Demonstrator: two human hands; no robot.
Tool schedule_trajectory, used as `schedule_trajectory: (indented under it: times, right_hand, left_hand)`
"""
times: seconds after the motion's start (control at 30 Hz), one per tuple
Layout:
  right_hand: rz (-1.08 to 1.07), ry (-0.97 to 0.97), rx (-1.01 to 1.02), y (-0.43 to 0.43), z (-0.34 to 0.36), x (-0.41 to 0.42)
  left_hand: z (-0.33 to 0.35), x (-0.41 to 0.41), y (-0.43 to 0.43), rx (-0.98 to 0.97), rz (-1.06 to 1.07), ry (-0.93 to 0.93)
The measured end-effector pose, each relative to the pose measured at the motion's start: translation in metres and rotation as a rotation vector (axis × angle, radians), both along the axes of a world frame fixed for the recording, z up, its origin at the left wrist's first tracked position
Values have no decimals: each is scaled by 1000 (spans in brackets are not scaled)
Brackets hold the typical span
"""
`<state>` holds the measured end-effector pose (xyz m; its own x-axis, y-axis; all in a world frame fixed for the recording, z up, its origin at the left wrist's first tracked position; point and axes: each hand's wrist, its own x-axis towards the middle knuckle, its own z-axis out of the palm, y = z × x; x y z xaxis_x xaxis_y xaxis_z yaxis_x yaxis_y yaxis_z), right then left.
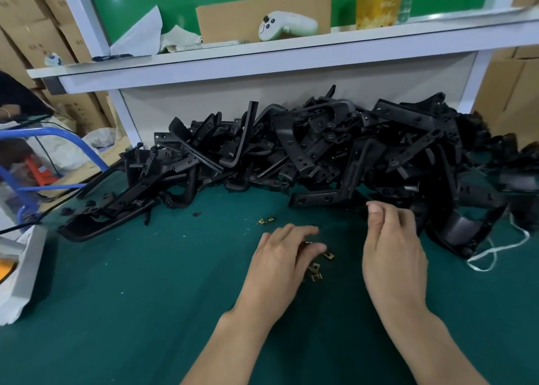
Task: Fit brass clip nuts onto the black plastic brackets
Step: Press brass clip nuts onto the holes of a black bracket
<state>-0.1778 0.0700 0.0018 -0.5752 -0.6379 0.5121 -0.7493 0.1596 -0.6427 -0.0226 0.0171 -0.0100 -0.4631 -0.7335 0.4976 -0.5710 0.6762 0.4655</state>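
Observation:
A big heap of black plastic brackets [320, 148] lies along the back of the green table. Several brass clip nuts [316, 269] are scattered on the mat in front of it, and one more pair of clip nuts [267, 220] sits farther back. My left hand [280, 262] rests over the nearer nuts with its fingers curled, and a brass clip nut [308, 242] shows pinched between fingers and thumb. My right hand [392, 247] hovers just in front of the heap, thumb up and fingers loosely bent. I see nothing in it.
The green mat [145, 297] covers the table. A white box [23, 271] stands at the left edge. A white cord [493, 250] trails at the right by a curved black part [463, 230]. A white shelf [262, 55] overhangs the heap, carrying a game controller [284, 24].

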Motion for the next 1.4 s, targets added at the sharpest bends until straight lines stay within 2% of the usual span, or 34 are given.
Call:
schedule_trajectory:
  times: [0.2, 0.3, 0.4, 0.57, 0.77, 0.87, 0.93, 1.07, 1.2, 1.3, 1.4]
  right_hand:
    - [23, -362, -245, -4, 8, -6]
    - [40, -411, -326, -2, 10, -1]
    - [84, -358, -363, 1, 11, 10]
    - [220, -133, -350, 5, 10, 23]
    - [493, 94, -271, 8, 11, 33]
    - [548, 207, -299, 9, 12, 34]
    - [580, 214, -337, 10, 13, 33]
    - [679, 42, -435, 13, 15, 35]
    - [534, -261, -392, 7, 16, 32]
    - [467, -578, -267, -3, 8, 22]
    - [466, -800, -228, -11, 3, 19]
  left_hand:
    - [2, -2, 1, -38, 42, 120]
    - [4, -3, 3, 23, 59, 184]
    - [6, -3, 5, 20, 59, 226]
    - [8, -4, 6, 72, 39, 222]
    - [9, -1, 10, 44, -104, 41]
    - [7, 1, 7, 27, -58, 21]
    - [6, -1, 6, 66, 18, 111]
    - [9, 0, 7, -148, 45, 145]
    - [6, 5, 2, -207, 60, 252]
    - [7, 3, 2, -286, 109, 172]
    - [7, 3, 0, -298, 33, 40]
